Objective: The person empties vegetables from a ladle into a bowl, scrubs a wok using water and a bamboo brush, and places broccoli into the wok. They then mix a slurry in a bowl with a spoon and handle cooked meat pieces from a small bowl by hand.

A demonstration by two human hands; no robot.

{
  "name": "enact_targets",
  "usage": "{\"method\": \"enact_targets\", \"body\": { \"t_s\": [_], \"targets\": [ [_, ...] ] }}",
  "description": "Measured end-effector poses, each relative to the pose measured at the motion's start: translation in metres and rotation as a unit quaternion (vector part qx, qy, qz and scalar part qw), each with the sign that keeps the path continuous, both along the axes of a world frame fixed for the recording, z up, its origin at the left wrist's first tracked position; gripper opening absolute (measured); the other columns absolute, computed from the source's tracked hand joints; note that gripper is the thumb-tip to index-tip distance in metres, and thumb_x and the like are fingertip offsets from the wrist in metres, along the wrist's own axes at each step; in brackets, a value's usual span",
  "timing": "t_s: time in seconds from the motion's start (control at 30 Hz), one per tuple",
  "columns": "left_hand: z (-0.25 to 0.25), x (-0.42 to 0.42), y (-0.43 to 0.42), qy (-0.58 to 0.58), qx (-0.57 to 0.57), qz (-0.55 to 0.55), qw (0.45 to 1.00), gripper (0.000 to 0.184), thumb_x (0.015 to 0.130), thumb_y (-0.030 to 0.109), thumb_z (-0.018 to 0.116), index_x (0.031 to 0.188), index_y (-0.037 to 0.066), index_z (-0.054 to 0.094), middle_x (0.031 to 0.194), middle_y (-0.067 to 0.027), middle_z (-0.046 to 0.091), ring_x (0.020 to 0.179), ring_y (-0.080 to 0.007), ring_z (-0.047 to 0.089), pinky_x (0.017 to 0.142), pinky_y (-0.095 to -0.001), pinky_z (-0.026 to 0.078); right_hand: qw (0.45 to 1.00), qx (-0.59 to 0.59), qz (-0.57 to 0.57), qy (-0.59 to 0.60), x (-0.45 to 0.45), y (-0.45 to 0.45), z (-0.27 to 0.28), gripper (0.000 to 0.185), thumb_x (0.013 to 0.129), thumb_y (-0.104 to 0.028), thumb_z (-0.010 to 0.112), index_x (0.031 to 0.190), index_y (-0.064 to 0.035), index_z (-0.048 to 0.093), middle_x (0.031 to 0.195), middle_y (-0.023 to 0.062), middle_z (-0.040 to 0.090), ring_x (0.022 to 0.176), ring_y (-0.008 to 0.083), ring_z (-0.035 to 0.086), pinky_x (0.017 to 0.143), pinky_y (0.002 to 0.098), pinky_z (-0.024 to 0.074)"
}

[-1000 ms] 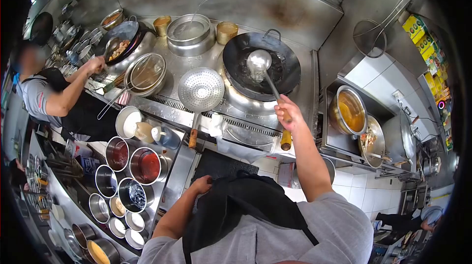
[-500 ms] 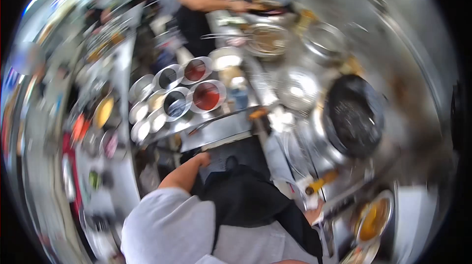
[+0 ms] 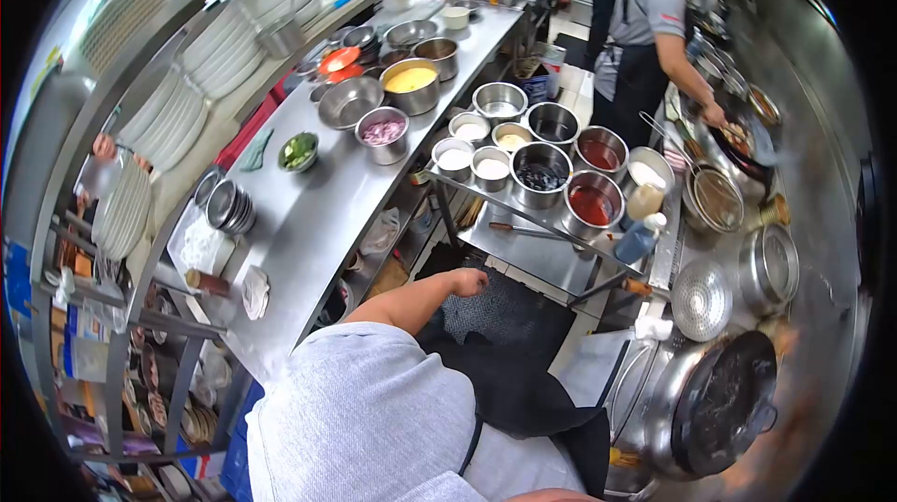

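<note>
Shift since a second ago: the view has swung leftward; wok [image 3: 733, 399], then at 1 o'clock, now sits at 4, and the right hand has left the frame.
Wok: dark, on its burner ring [image 3: 662, 408]; the visible mouth runs long from 1 to 7 o'clock, its loop handle [image 3: 769, 419] pointing to 4.
Right hand: out of view; cannot tell its grip.
Left hand [image 3: 469, 282]: just below centre, pointing to 3 o'clock, fingers curled in narrow, nothing seen in it, above the floor mat [image 3: 551, 310].
Skimmer [image 3: 702, 301]: near the wok, wooden handle [image 3: 638, 287] aimed at 9 o'clock.
Red sauce pot [image 3: 594, 206]: at 3 o'clock, touching or just beside other pots.
Long desk [image 3: 318, 212]: at 9 o'clock, bearing a bowl of greens [image 3: 299, 152].
Co-worker [image 3: 645, 16]: between 1 and 2 o'clock.
Writing: red mark [image 3: 671, 18] on that sleeve, too small to read.
</note>
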State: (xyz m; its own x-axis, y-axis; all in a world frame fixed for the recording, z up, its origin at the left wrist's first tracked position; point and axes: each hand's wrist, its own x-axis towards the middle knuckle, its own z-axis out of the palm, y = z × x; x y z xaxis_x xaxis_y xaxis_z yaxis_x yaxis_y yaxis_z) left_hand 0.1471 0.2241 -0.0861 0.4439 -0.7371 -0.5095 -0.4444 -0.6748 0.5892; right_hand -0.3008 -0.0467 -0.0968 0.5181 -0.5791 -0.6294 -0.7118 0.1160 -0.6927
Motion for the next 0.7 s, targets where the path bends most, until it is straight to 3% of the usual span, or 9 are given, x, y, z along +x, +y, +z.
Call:
{"method": "enact_targets", "body": {
  "t_s": [0.07,0.17,0.3,0.43,0.5,0.57,0.67,0.7],
  "targets": [
    [0.013,0.018,0.024,0.043,-0.071,0.057,0.995,0.039,0.074,0.006,0.055,0.112,0.003,0.06,0.098,-0.0152,0.067,0.089,-0.0241,0.065,0.077,-0.0345,0.05,0.999,0.02,0.026,0.004,0.031,0.006,0.004,0.044,0.084,-0.008,0.046,0.127,-0.0011,0.048,0.108,0.0216,0.058,0.093,0.0359,0.058,0.082,0.0435,0.045],
    [0.037,0.061,0.077,0.09,-0.158,0.149,0.972,0.044,0.074,-0.001,0.053,0.118,0.001,0.055,0.102,-0.0133,0.066,0.089,-0.0216,0.064,0.081,-0.0329,0.05,0.997,0.044,0.06,0.026,0.07,0.027,0.001,0.043,0.085,-0.008,0.046,0.127,-0.0019,0.048,0.106,0.021,0.058,0.09,0.0357,0.059,0.079,0.0443,0.0466],
    [0.037,0.136,0.183,0.122,-0.283,0.283,0.908,0.048,0.075,-0.006,0.047,0.121,0.001,0.052,0.103,-0.0124,0.063,0.085,-0.0186,0.062,0.074,-0.0321,0.051,0.989,0.063,0.105,0.078,0.118,0.069,-0.01,0.041,0.086,-0.008,0.045,0.127,-0.0031,0.049,0.104,0.0202,0.059,0.086,0.0354,0.061,0.075,0.0453,0.0487],
    [0.084,0.177,0.295,0.165,-0.352,0.515,0.764,0.043,0.081,-0.002,0.045,0.123,0.006,0.05,0.104,-0.0126,0.062,0.083,-0.0181,0.063,0.069,-0.0303,0.052,0.969,0.036,0.218,0.112,0.132,0.098,-0.038,0.04,0.087,-0.009,0.045,0.127,-0.0043,0.049,0.101,0.0195,0.06,0.082,0.0351,0.063,0.071,0.0463,0.0508],
    [0.075,0.201,0.348,0.142,-0.408,0.598,0.675,0.038,0.085,0.002,0.043,0.123,0.006,0.048,0.101,-0.0121,0.062,0.082,-0.0193,0.064,0.066,-0.0295,0.053,0.943,-0.016,0.321,0.092,0.128,0.092,-0.059,0.039,0.088,-0.009,0.045,0.127,-0.0049,0.049,0.1,0.0191,0.061,0.08,0.0349,0.063,0.069,0.0469,0.0519],
    [0.058,0.227,0.395,0.134,-0.434,0.683,0.572,0.034,0.088,0.005,0.043,0.122,0.006,0.046,0.1,-0.0121,0.06,0.081,-0.0202,0.063,0.064,-0.031,0.054,0.938,-0.026,0.337,0.076,0.139,0.083,-0.059,0.038,0.089,-0.009,0.045,0.127,-0.0055,0.049,0.099,0.0187,0.061,0.078,0.0348,0.064,0.067,0.0474,0.053],
    [0.068,0.255,0.438,0.131,-0.48,0.737,0.459,0.032,0.09,0.012,0.045,0.122,0.005,0.045,0.105,-0.0132,0.056,0.082,-0.0244,0.063,0.063,-0.0328,0.055,0.989,0.069,0.101,0.086,0.26,0.135,0.09,0.042,0.091,-0.004,0.041,0.132,-0.0116,0.043,0.092,0.0142,0.062,0.062,0.0271,0.065,0.052,0.0387,0.0534],
    [0.067,0.266,0.444,0.137,-0.48,0.735,0.459,0.032,0.09,0.012,0.045,0.122,0.005,0.045,0.105,-0.0132,0.056,0.082,-0.0244,0.063,0.063,-0.0328,0.055,0.991,0.065,0.09,0.079,0.271,0.134,0.094,0.043,0.091,-0.004,0.041,0.133,-0.0124,0.042,0.092,0.0141,0.062,0.062,0.0264,0.065,0.051,0.0378,0.0532]
  ]
}}
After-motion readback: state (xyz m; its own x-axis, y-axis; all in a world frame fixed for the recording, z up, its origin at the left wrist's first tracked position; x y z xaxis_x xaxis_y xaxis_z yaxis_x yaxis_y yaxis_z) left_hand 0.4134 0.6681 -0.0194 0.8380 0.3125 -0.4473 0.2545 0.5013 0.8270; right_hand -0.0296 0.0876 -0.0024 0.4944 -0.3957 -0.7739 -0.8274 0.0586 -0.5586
